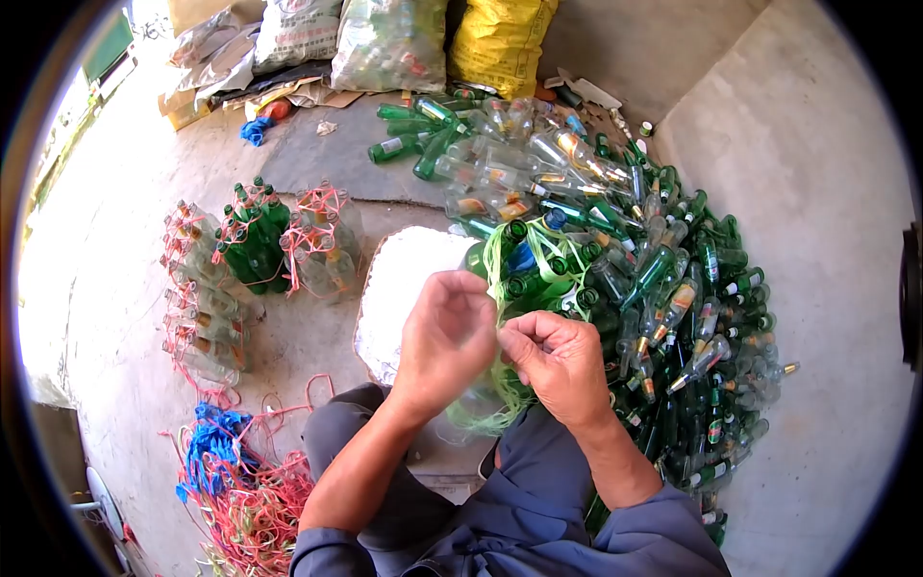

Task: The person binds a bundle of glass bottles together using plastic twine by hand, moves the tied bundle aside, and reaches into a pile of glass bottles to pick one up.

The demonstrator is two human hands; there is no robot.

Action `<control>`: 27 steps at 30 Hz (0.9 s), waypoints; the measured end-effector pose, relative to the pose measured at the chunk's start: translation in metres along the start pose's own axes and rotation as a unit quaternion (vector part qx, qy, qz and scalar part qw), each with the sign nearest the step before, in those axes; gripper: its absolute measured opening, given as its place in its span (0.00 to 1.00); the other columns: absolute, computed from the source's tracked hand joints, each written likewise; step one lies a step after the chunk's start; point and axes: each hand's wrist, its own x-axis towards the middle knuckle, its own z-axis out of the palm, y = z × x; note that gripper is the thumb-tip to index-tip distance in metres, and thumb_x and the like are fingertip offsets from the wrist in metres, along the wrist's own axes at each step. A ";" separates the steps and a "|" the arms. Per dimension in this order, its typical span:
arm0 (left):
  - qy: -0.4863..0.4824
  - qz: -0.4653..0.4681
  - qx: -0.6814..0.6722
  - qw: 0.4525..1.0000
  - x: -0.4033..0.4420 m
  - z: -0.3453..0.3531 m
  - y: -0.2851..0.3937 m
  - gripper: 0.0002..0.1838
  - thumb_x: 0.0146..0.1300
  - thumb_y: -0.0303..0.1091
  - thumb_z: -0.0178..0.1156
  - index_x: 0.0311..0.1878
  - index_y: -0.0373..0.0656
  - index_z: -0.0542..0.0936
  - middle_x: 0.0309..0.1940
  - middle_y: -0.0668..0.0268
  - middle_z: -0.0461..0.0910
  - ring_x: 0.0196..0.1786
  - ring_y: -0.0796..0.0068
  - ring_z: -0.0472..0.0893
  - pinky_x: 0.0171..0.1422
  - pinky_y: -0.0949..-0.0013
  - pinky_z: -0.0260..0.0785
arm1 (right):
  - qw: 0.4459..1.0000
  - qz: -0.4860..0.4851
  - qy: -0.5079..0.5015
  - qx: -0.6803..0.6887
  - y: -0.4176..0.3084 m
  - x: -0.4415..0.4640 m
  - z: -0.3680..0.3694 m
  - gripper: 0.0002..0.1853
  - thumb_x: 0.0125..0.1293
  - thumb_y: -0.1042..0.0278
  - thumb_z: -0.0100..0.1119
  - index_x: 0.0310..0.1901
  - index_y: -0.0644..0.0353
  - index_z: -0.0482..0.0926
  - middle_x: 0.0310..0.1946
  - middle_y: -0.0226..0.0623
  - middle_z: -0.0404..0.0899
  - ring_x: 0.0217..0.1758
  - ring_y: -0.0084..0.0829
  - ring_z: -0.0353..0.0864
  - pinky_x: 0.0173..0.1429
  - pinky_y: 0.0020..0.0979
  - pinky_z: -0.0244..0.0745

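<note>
Light green plastic string [493, 255] is looped around the necks of several green glass bottles [524, 282] in front of me, with blue material [522, 257] among them. My right hand [558, 363] pinches the string between thumb and forefinger, just below the bottle necks. Beside it, my left hand [444, 337] has curled fingers close to the string; motion blurs it, so any grip there is unclear. Loose string ends [481, 418] hang below both hands. A white-topped seat or block [409, 279] stands behind my left hand.
A large heap of loose glass bottles [663, 279] lies along the right wall. Bottle bundles tied with pink string [231, 250] stand at left. Tangled pink string [264, 500] and blue strips [216, 447] lie lower left. Full sacks [389, 43] line the back.
</note>
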 end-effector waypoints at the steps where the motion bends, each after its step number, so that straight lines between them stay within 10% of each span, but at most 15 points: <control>1: -0.001 -0.002 0.005 1.000 0.000 0.000 0.000 0.19 0.61 0.15 0.60 0.54 0.37 0.70 0.39 0.71 0.76 0.41 0.85 0.75 0.47 0.79 0.70 | 1.000 0.005 -0.004 0.008 0.000 0.000 0.000 0.06 0.71 0.72 0.64 0.37 0.66 0.83 0.24 0.25 0.79 0.23 0.11 0.69 0.27 0.17 0.62; 27: -0.003 0.063 0.143 0.988 -0.006 0.005 -0.007 0.21 0.56 0.12 0.57 0.52 0.38 0.69 0.37 0.70 0.74 0.38 0.85 0.75 0.43 0.80 0.70 | 1.000 -0.007 0.002 -0.004 -0.005 -0.006 -0.003 0.04 0.66 0.76 0.63 0.35 0.67 0.81 0.26 0.32 0.81 0.29 0.17 0.77 0.35 0.25 0.73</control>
